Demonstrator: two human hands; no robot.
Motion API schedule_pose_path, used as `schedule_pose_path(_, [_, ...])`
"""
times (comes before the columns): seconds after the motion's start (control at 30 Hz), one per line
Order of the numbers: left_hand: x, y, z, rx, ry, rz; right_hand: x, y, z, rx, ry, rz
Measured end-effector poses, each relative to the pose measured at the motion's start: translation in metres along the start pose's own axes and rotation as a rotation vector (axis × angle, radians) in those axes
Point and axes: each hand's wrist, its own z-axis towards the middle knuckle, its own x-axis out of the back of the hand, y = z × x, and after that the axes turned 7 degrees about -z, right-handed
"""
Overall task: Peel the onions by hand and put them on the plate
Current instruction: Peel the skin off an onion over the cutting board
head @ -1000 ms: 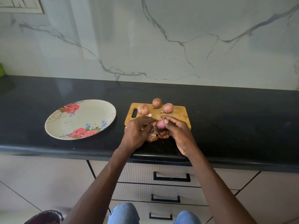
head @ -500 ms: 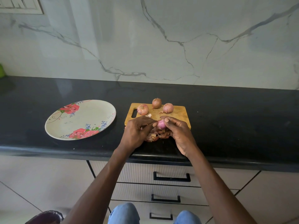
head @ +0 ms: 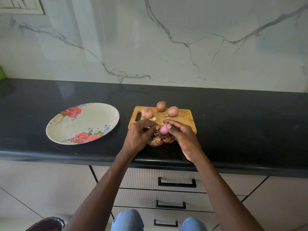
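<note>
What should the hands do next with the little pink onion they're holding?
Probably pull off the last dry skin. The onion looks mostly bare and pink, held by the right hand, while the left hand picks at its side. Loose peels lie below, and the plate holds no onion yet.

Wall [head: 183, 30]: pale marble-look panel with grey veining, glossy, filling the 12 o'clock half; framed edge [head: 21, 7] at 10 o'clock. Tabletop [head: 241, 117]: black polished stone, running 9 to 3 o'clock, faintly reflecting the wall. Drawers [head: 176, 194]: cream, ribbed fronts with black bar handles, at 6 o'clock; floor [head: 41, 184]: pale tiles with dark joints.
</note>
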Motion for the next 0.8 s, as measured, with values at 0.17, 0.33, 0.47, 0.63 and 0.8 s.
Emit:
schedule_pose_path(0.17, [-0.0023,0.0042,-0.0014,-0.029,-0.007,0.042,0.0,0.001,0.0005,0.005,0.021,-0.01])
schedule_pose_path(0.33, [-0.0031,0.0077,-0.002,-0.082,-0.009,0.082,0.0004,0.0004,0.0014,0.014,0.041,-0.021])
schedule_pose_path(0.47, [-0.0026,0.007,-0.0004,-0.103,-0.006,0.111,-0.0006,-0.0004,-0.0001,0.032,0.039,-0.045])
schedule_pose_path(0.63, [-0.0034,0.004,-0.0016,-0.12,-0.026,0.207,-0.0003,0.0025,0.0012,0.049,0.037,-0.1])
schedule_pose_path(0.8, [-0.0061,0.0055,-0.0031,-0.115,-0.02,0.261,-0.0005,0.0037,0.0017,0.033,-0.009,-0.108])
